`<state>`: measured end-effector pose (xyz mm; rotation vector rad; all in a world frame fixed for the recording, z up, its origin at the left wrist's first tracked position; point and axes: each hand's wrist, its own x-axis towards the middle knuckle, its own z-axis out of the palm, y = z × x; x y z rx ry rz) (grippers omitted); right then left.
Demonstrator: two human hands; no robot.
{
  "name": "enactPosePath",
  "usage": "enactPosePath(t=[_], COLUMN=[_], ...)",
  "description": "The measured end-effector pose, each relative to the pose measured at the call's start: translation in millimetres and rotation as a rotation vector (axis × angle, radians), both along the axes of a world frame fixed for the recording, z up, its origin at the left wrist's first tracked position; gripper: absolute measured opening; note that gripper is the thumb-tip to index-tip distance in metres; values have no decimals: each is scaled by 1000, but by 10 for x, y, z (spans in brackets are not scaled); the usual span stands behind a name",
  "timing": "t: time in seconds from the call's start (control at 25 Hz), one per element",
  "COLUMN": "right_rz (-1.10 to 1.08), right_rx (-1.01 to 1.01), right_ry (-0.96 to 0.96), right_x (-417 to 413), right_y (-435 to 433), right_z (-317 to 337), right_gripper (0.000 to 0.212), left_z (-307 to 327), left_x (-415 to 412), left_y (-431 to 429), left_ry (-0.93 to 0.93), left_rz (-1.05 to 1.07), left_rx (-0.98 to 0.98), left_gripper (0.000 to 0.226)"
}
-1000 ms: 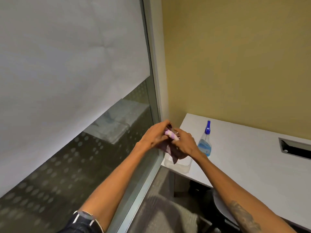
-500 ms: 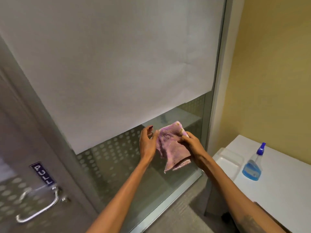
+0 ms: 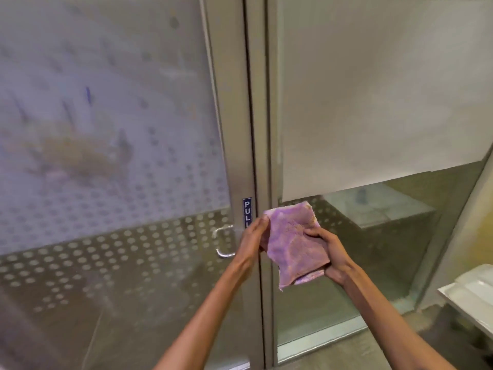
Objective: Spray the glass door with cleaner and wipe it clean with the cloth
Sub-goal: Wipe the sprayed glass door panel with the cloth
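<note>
Fingers of the left hand pinch the pink cloth at its upper corner while the right hand grips its lower edge, spreading it flat, probably to ready a wiping face before the glass door.

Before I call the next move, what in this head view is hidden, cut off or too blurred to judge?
- Spray bottle: not in the head view.
- PULL sign: bottom covered by left hand.
- Glass door: blur and reflections hide any spray or streaks.
- White tray: cut by right edge.
- Cloth: right hand covers its lower corner.
</note>
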<state>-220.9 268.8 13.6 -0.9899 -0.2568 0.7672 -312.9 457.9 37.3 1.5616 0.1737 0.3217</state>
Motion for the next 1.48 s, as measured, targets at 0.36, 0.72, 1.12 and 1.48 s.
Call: enactPosePath(t=[0.36,0.72,1.12,1.48], right_rz=[192,315,-95,-897], right_rx=[70,358,462,335], right_ry=[-82,-100,-393,-831], right_x=[-1554,-1722,-1314,-1441], right_y=[1797,2951,3765,4191], right_z=[317,641,1446,1929], right_gripper=[44,50,47,52], left_z=[291,902,1706,2049], left_x=[-1626,-1839,-1663,-2149], left_y=[1502,2620,3647,5021], left_ry=[-108,-90,-467,-315], left_rz=[38,44,663,1137], left_rx=[-343,-189,545,1363], left_gripper=[55,60,39,68])
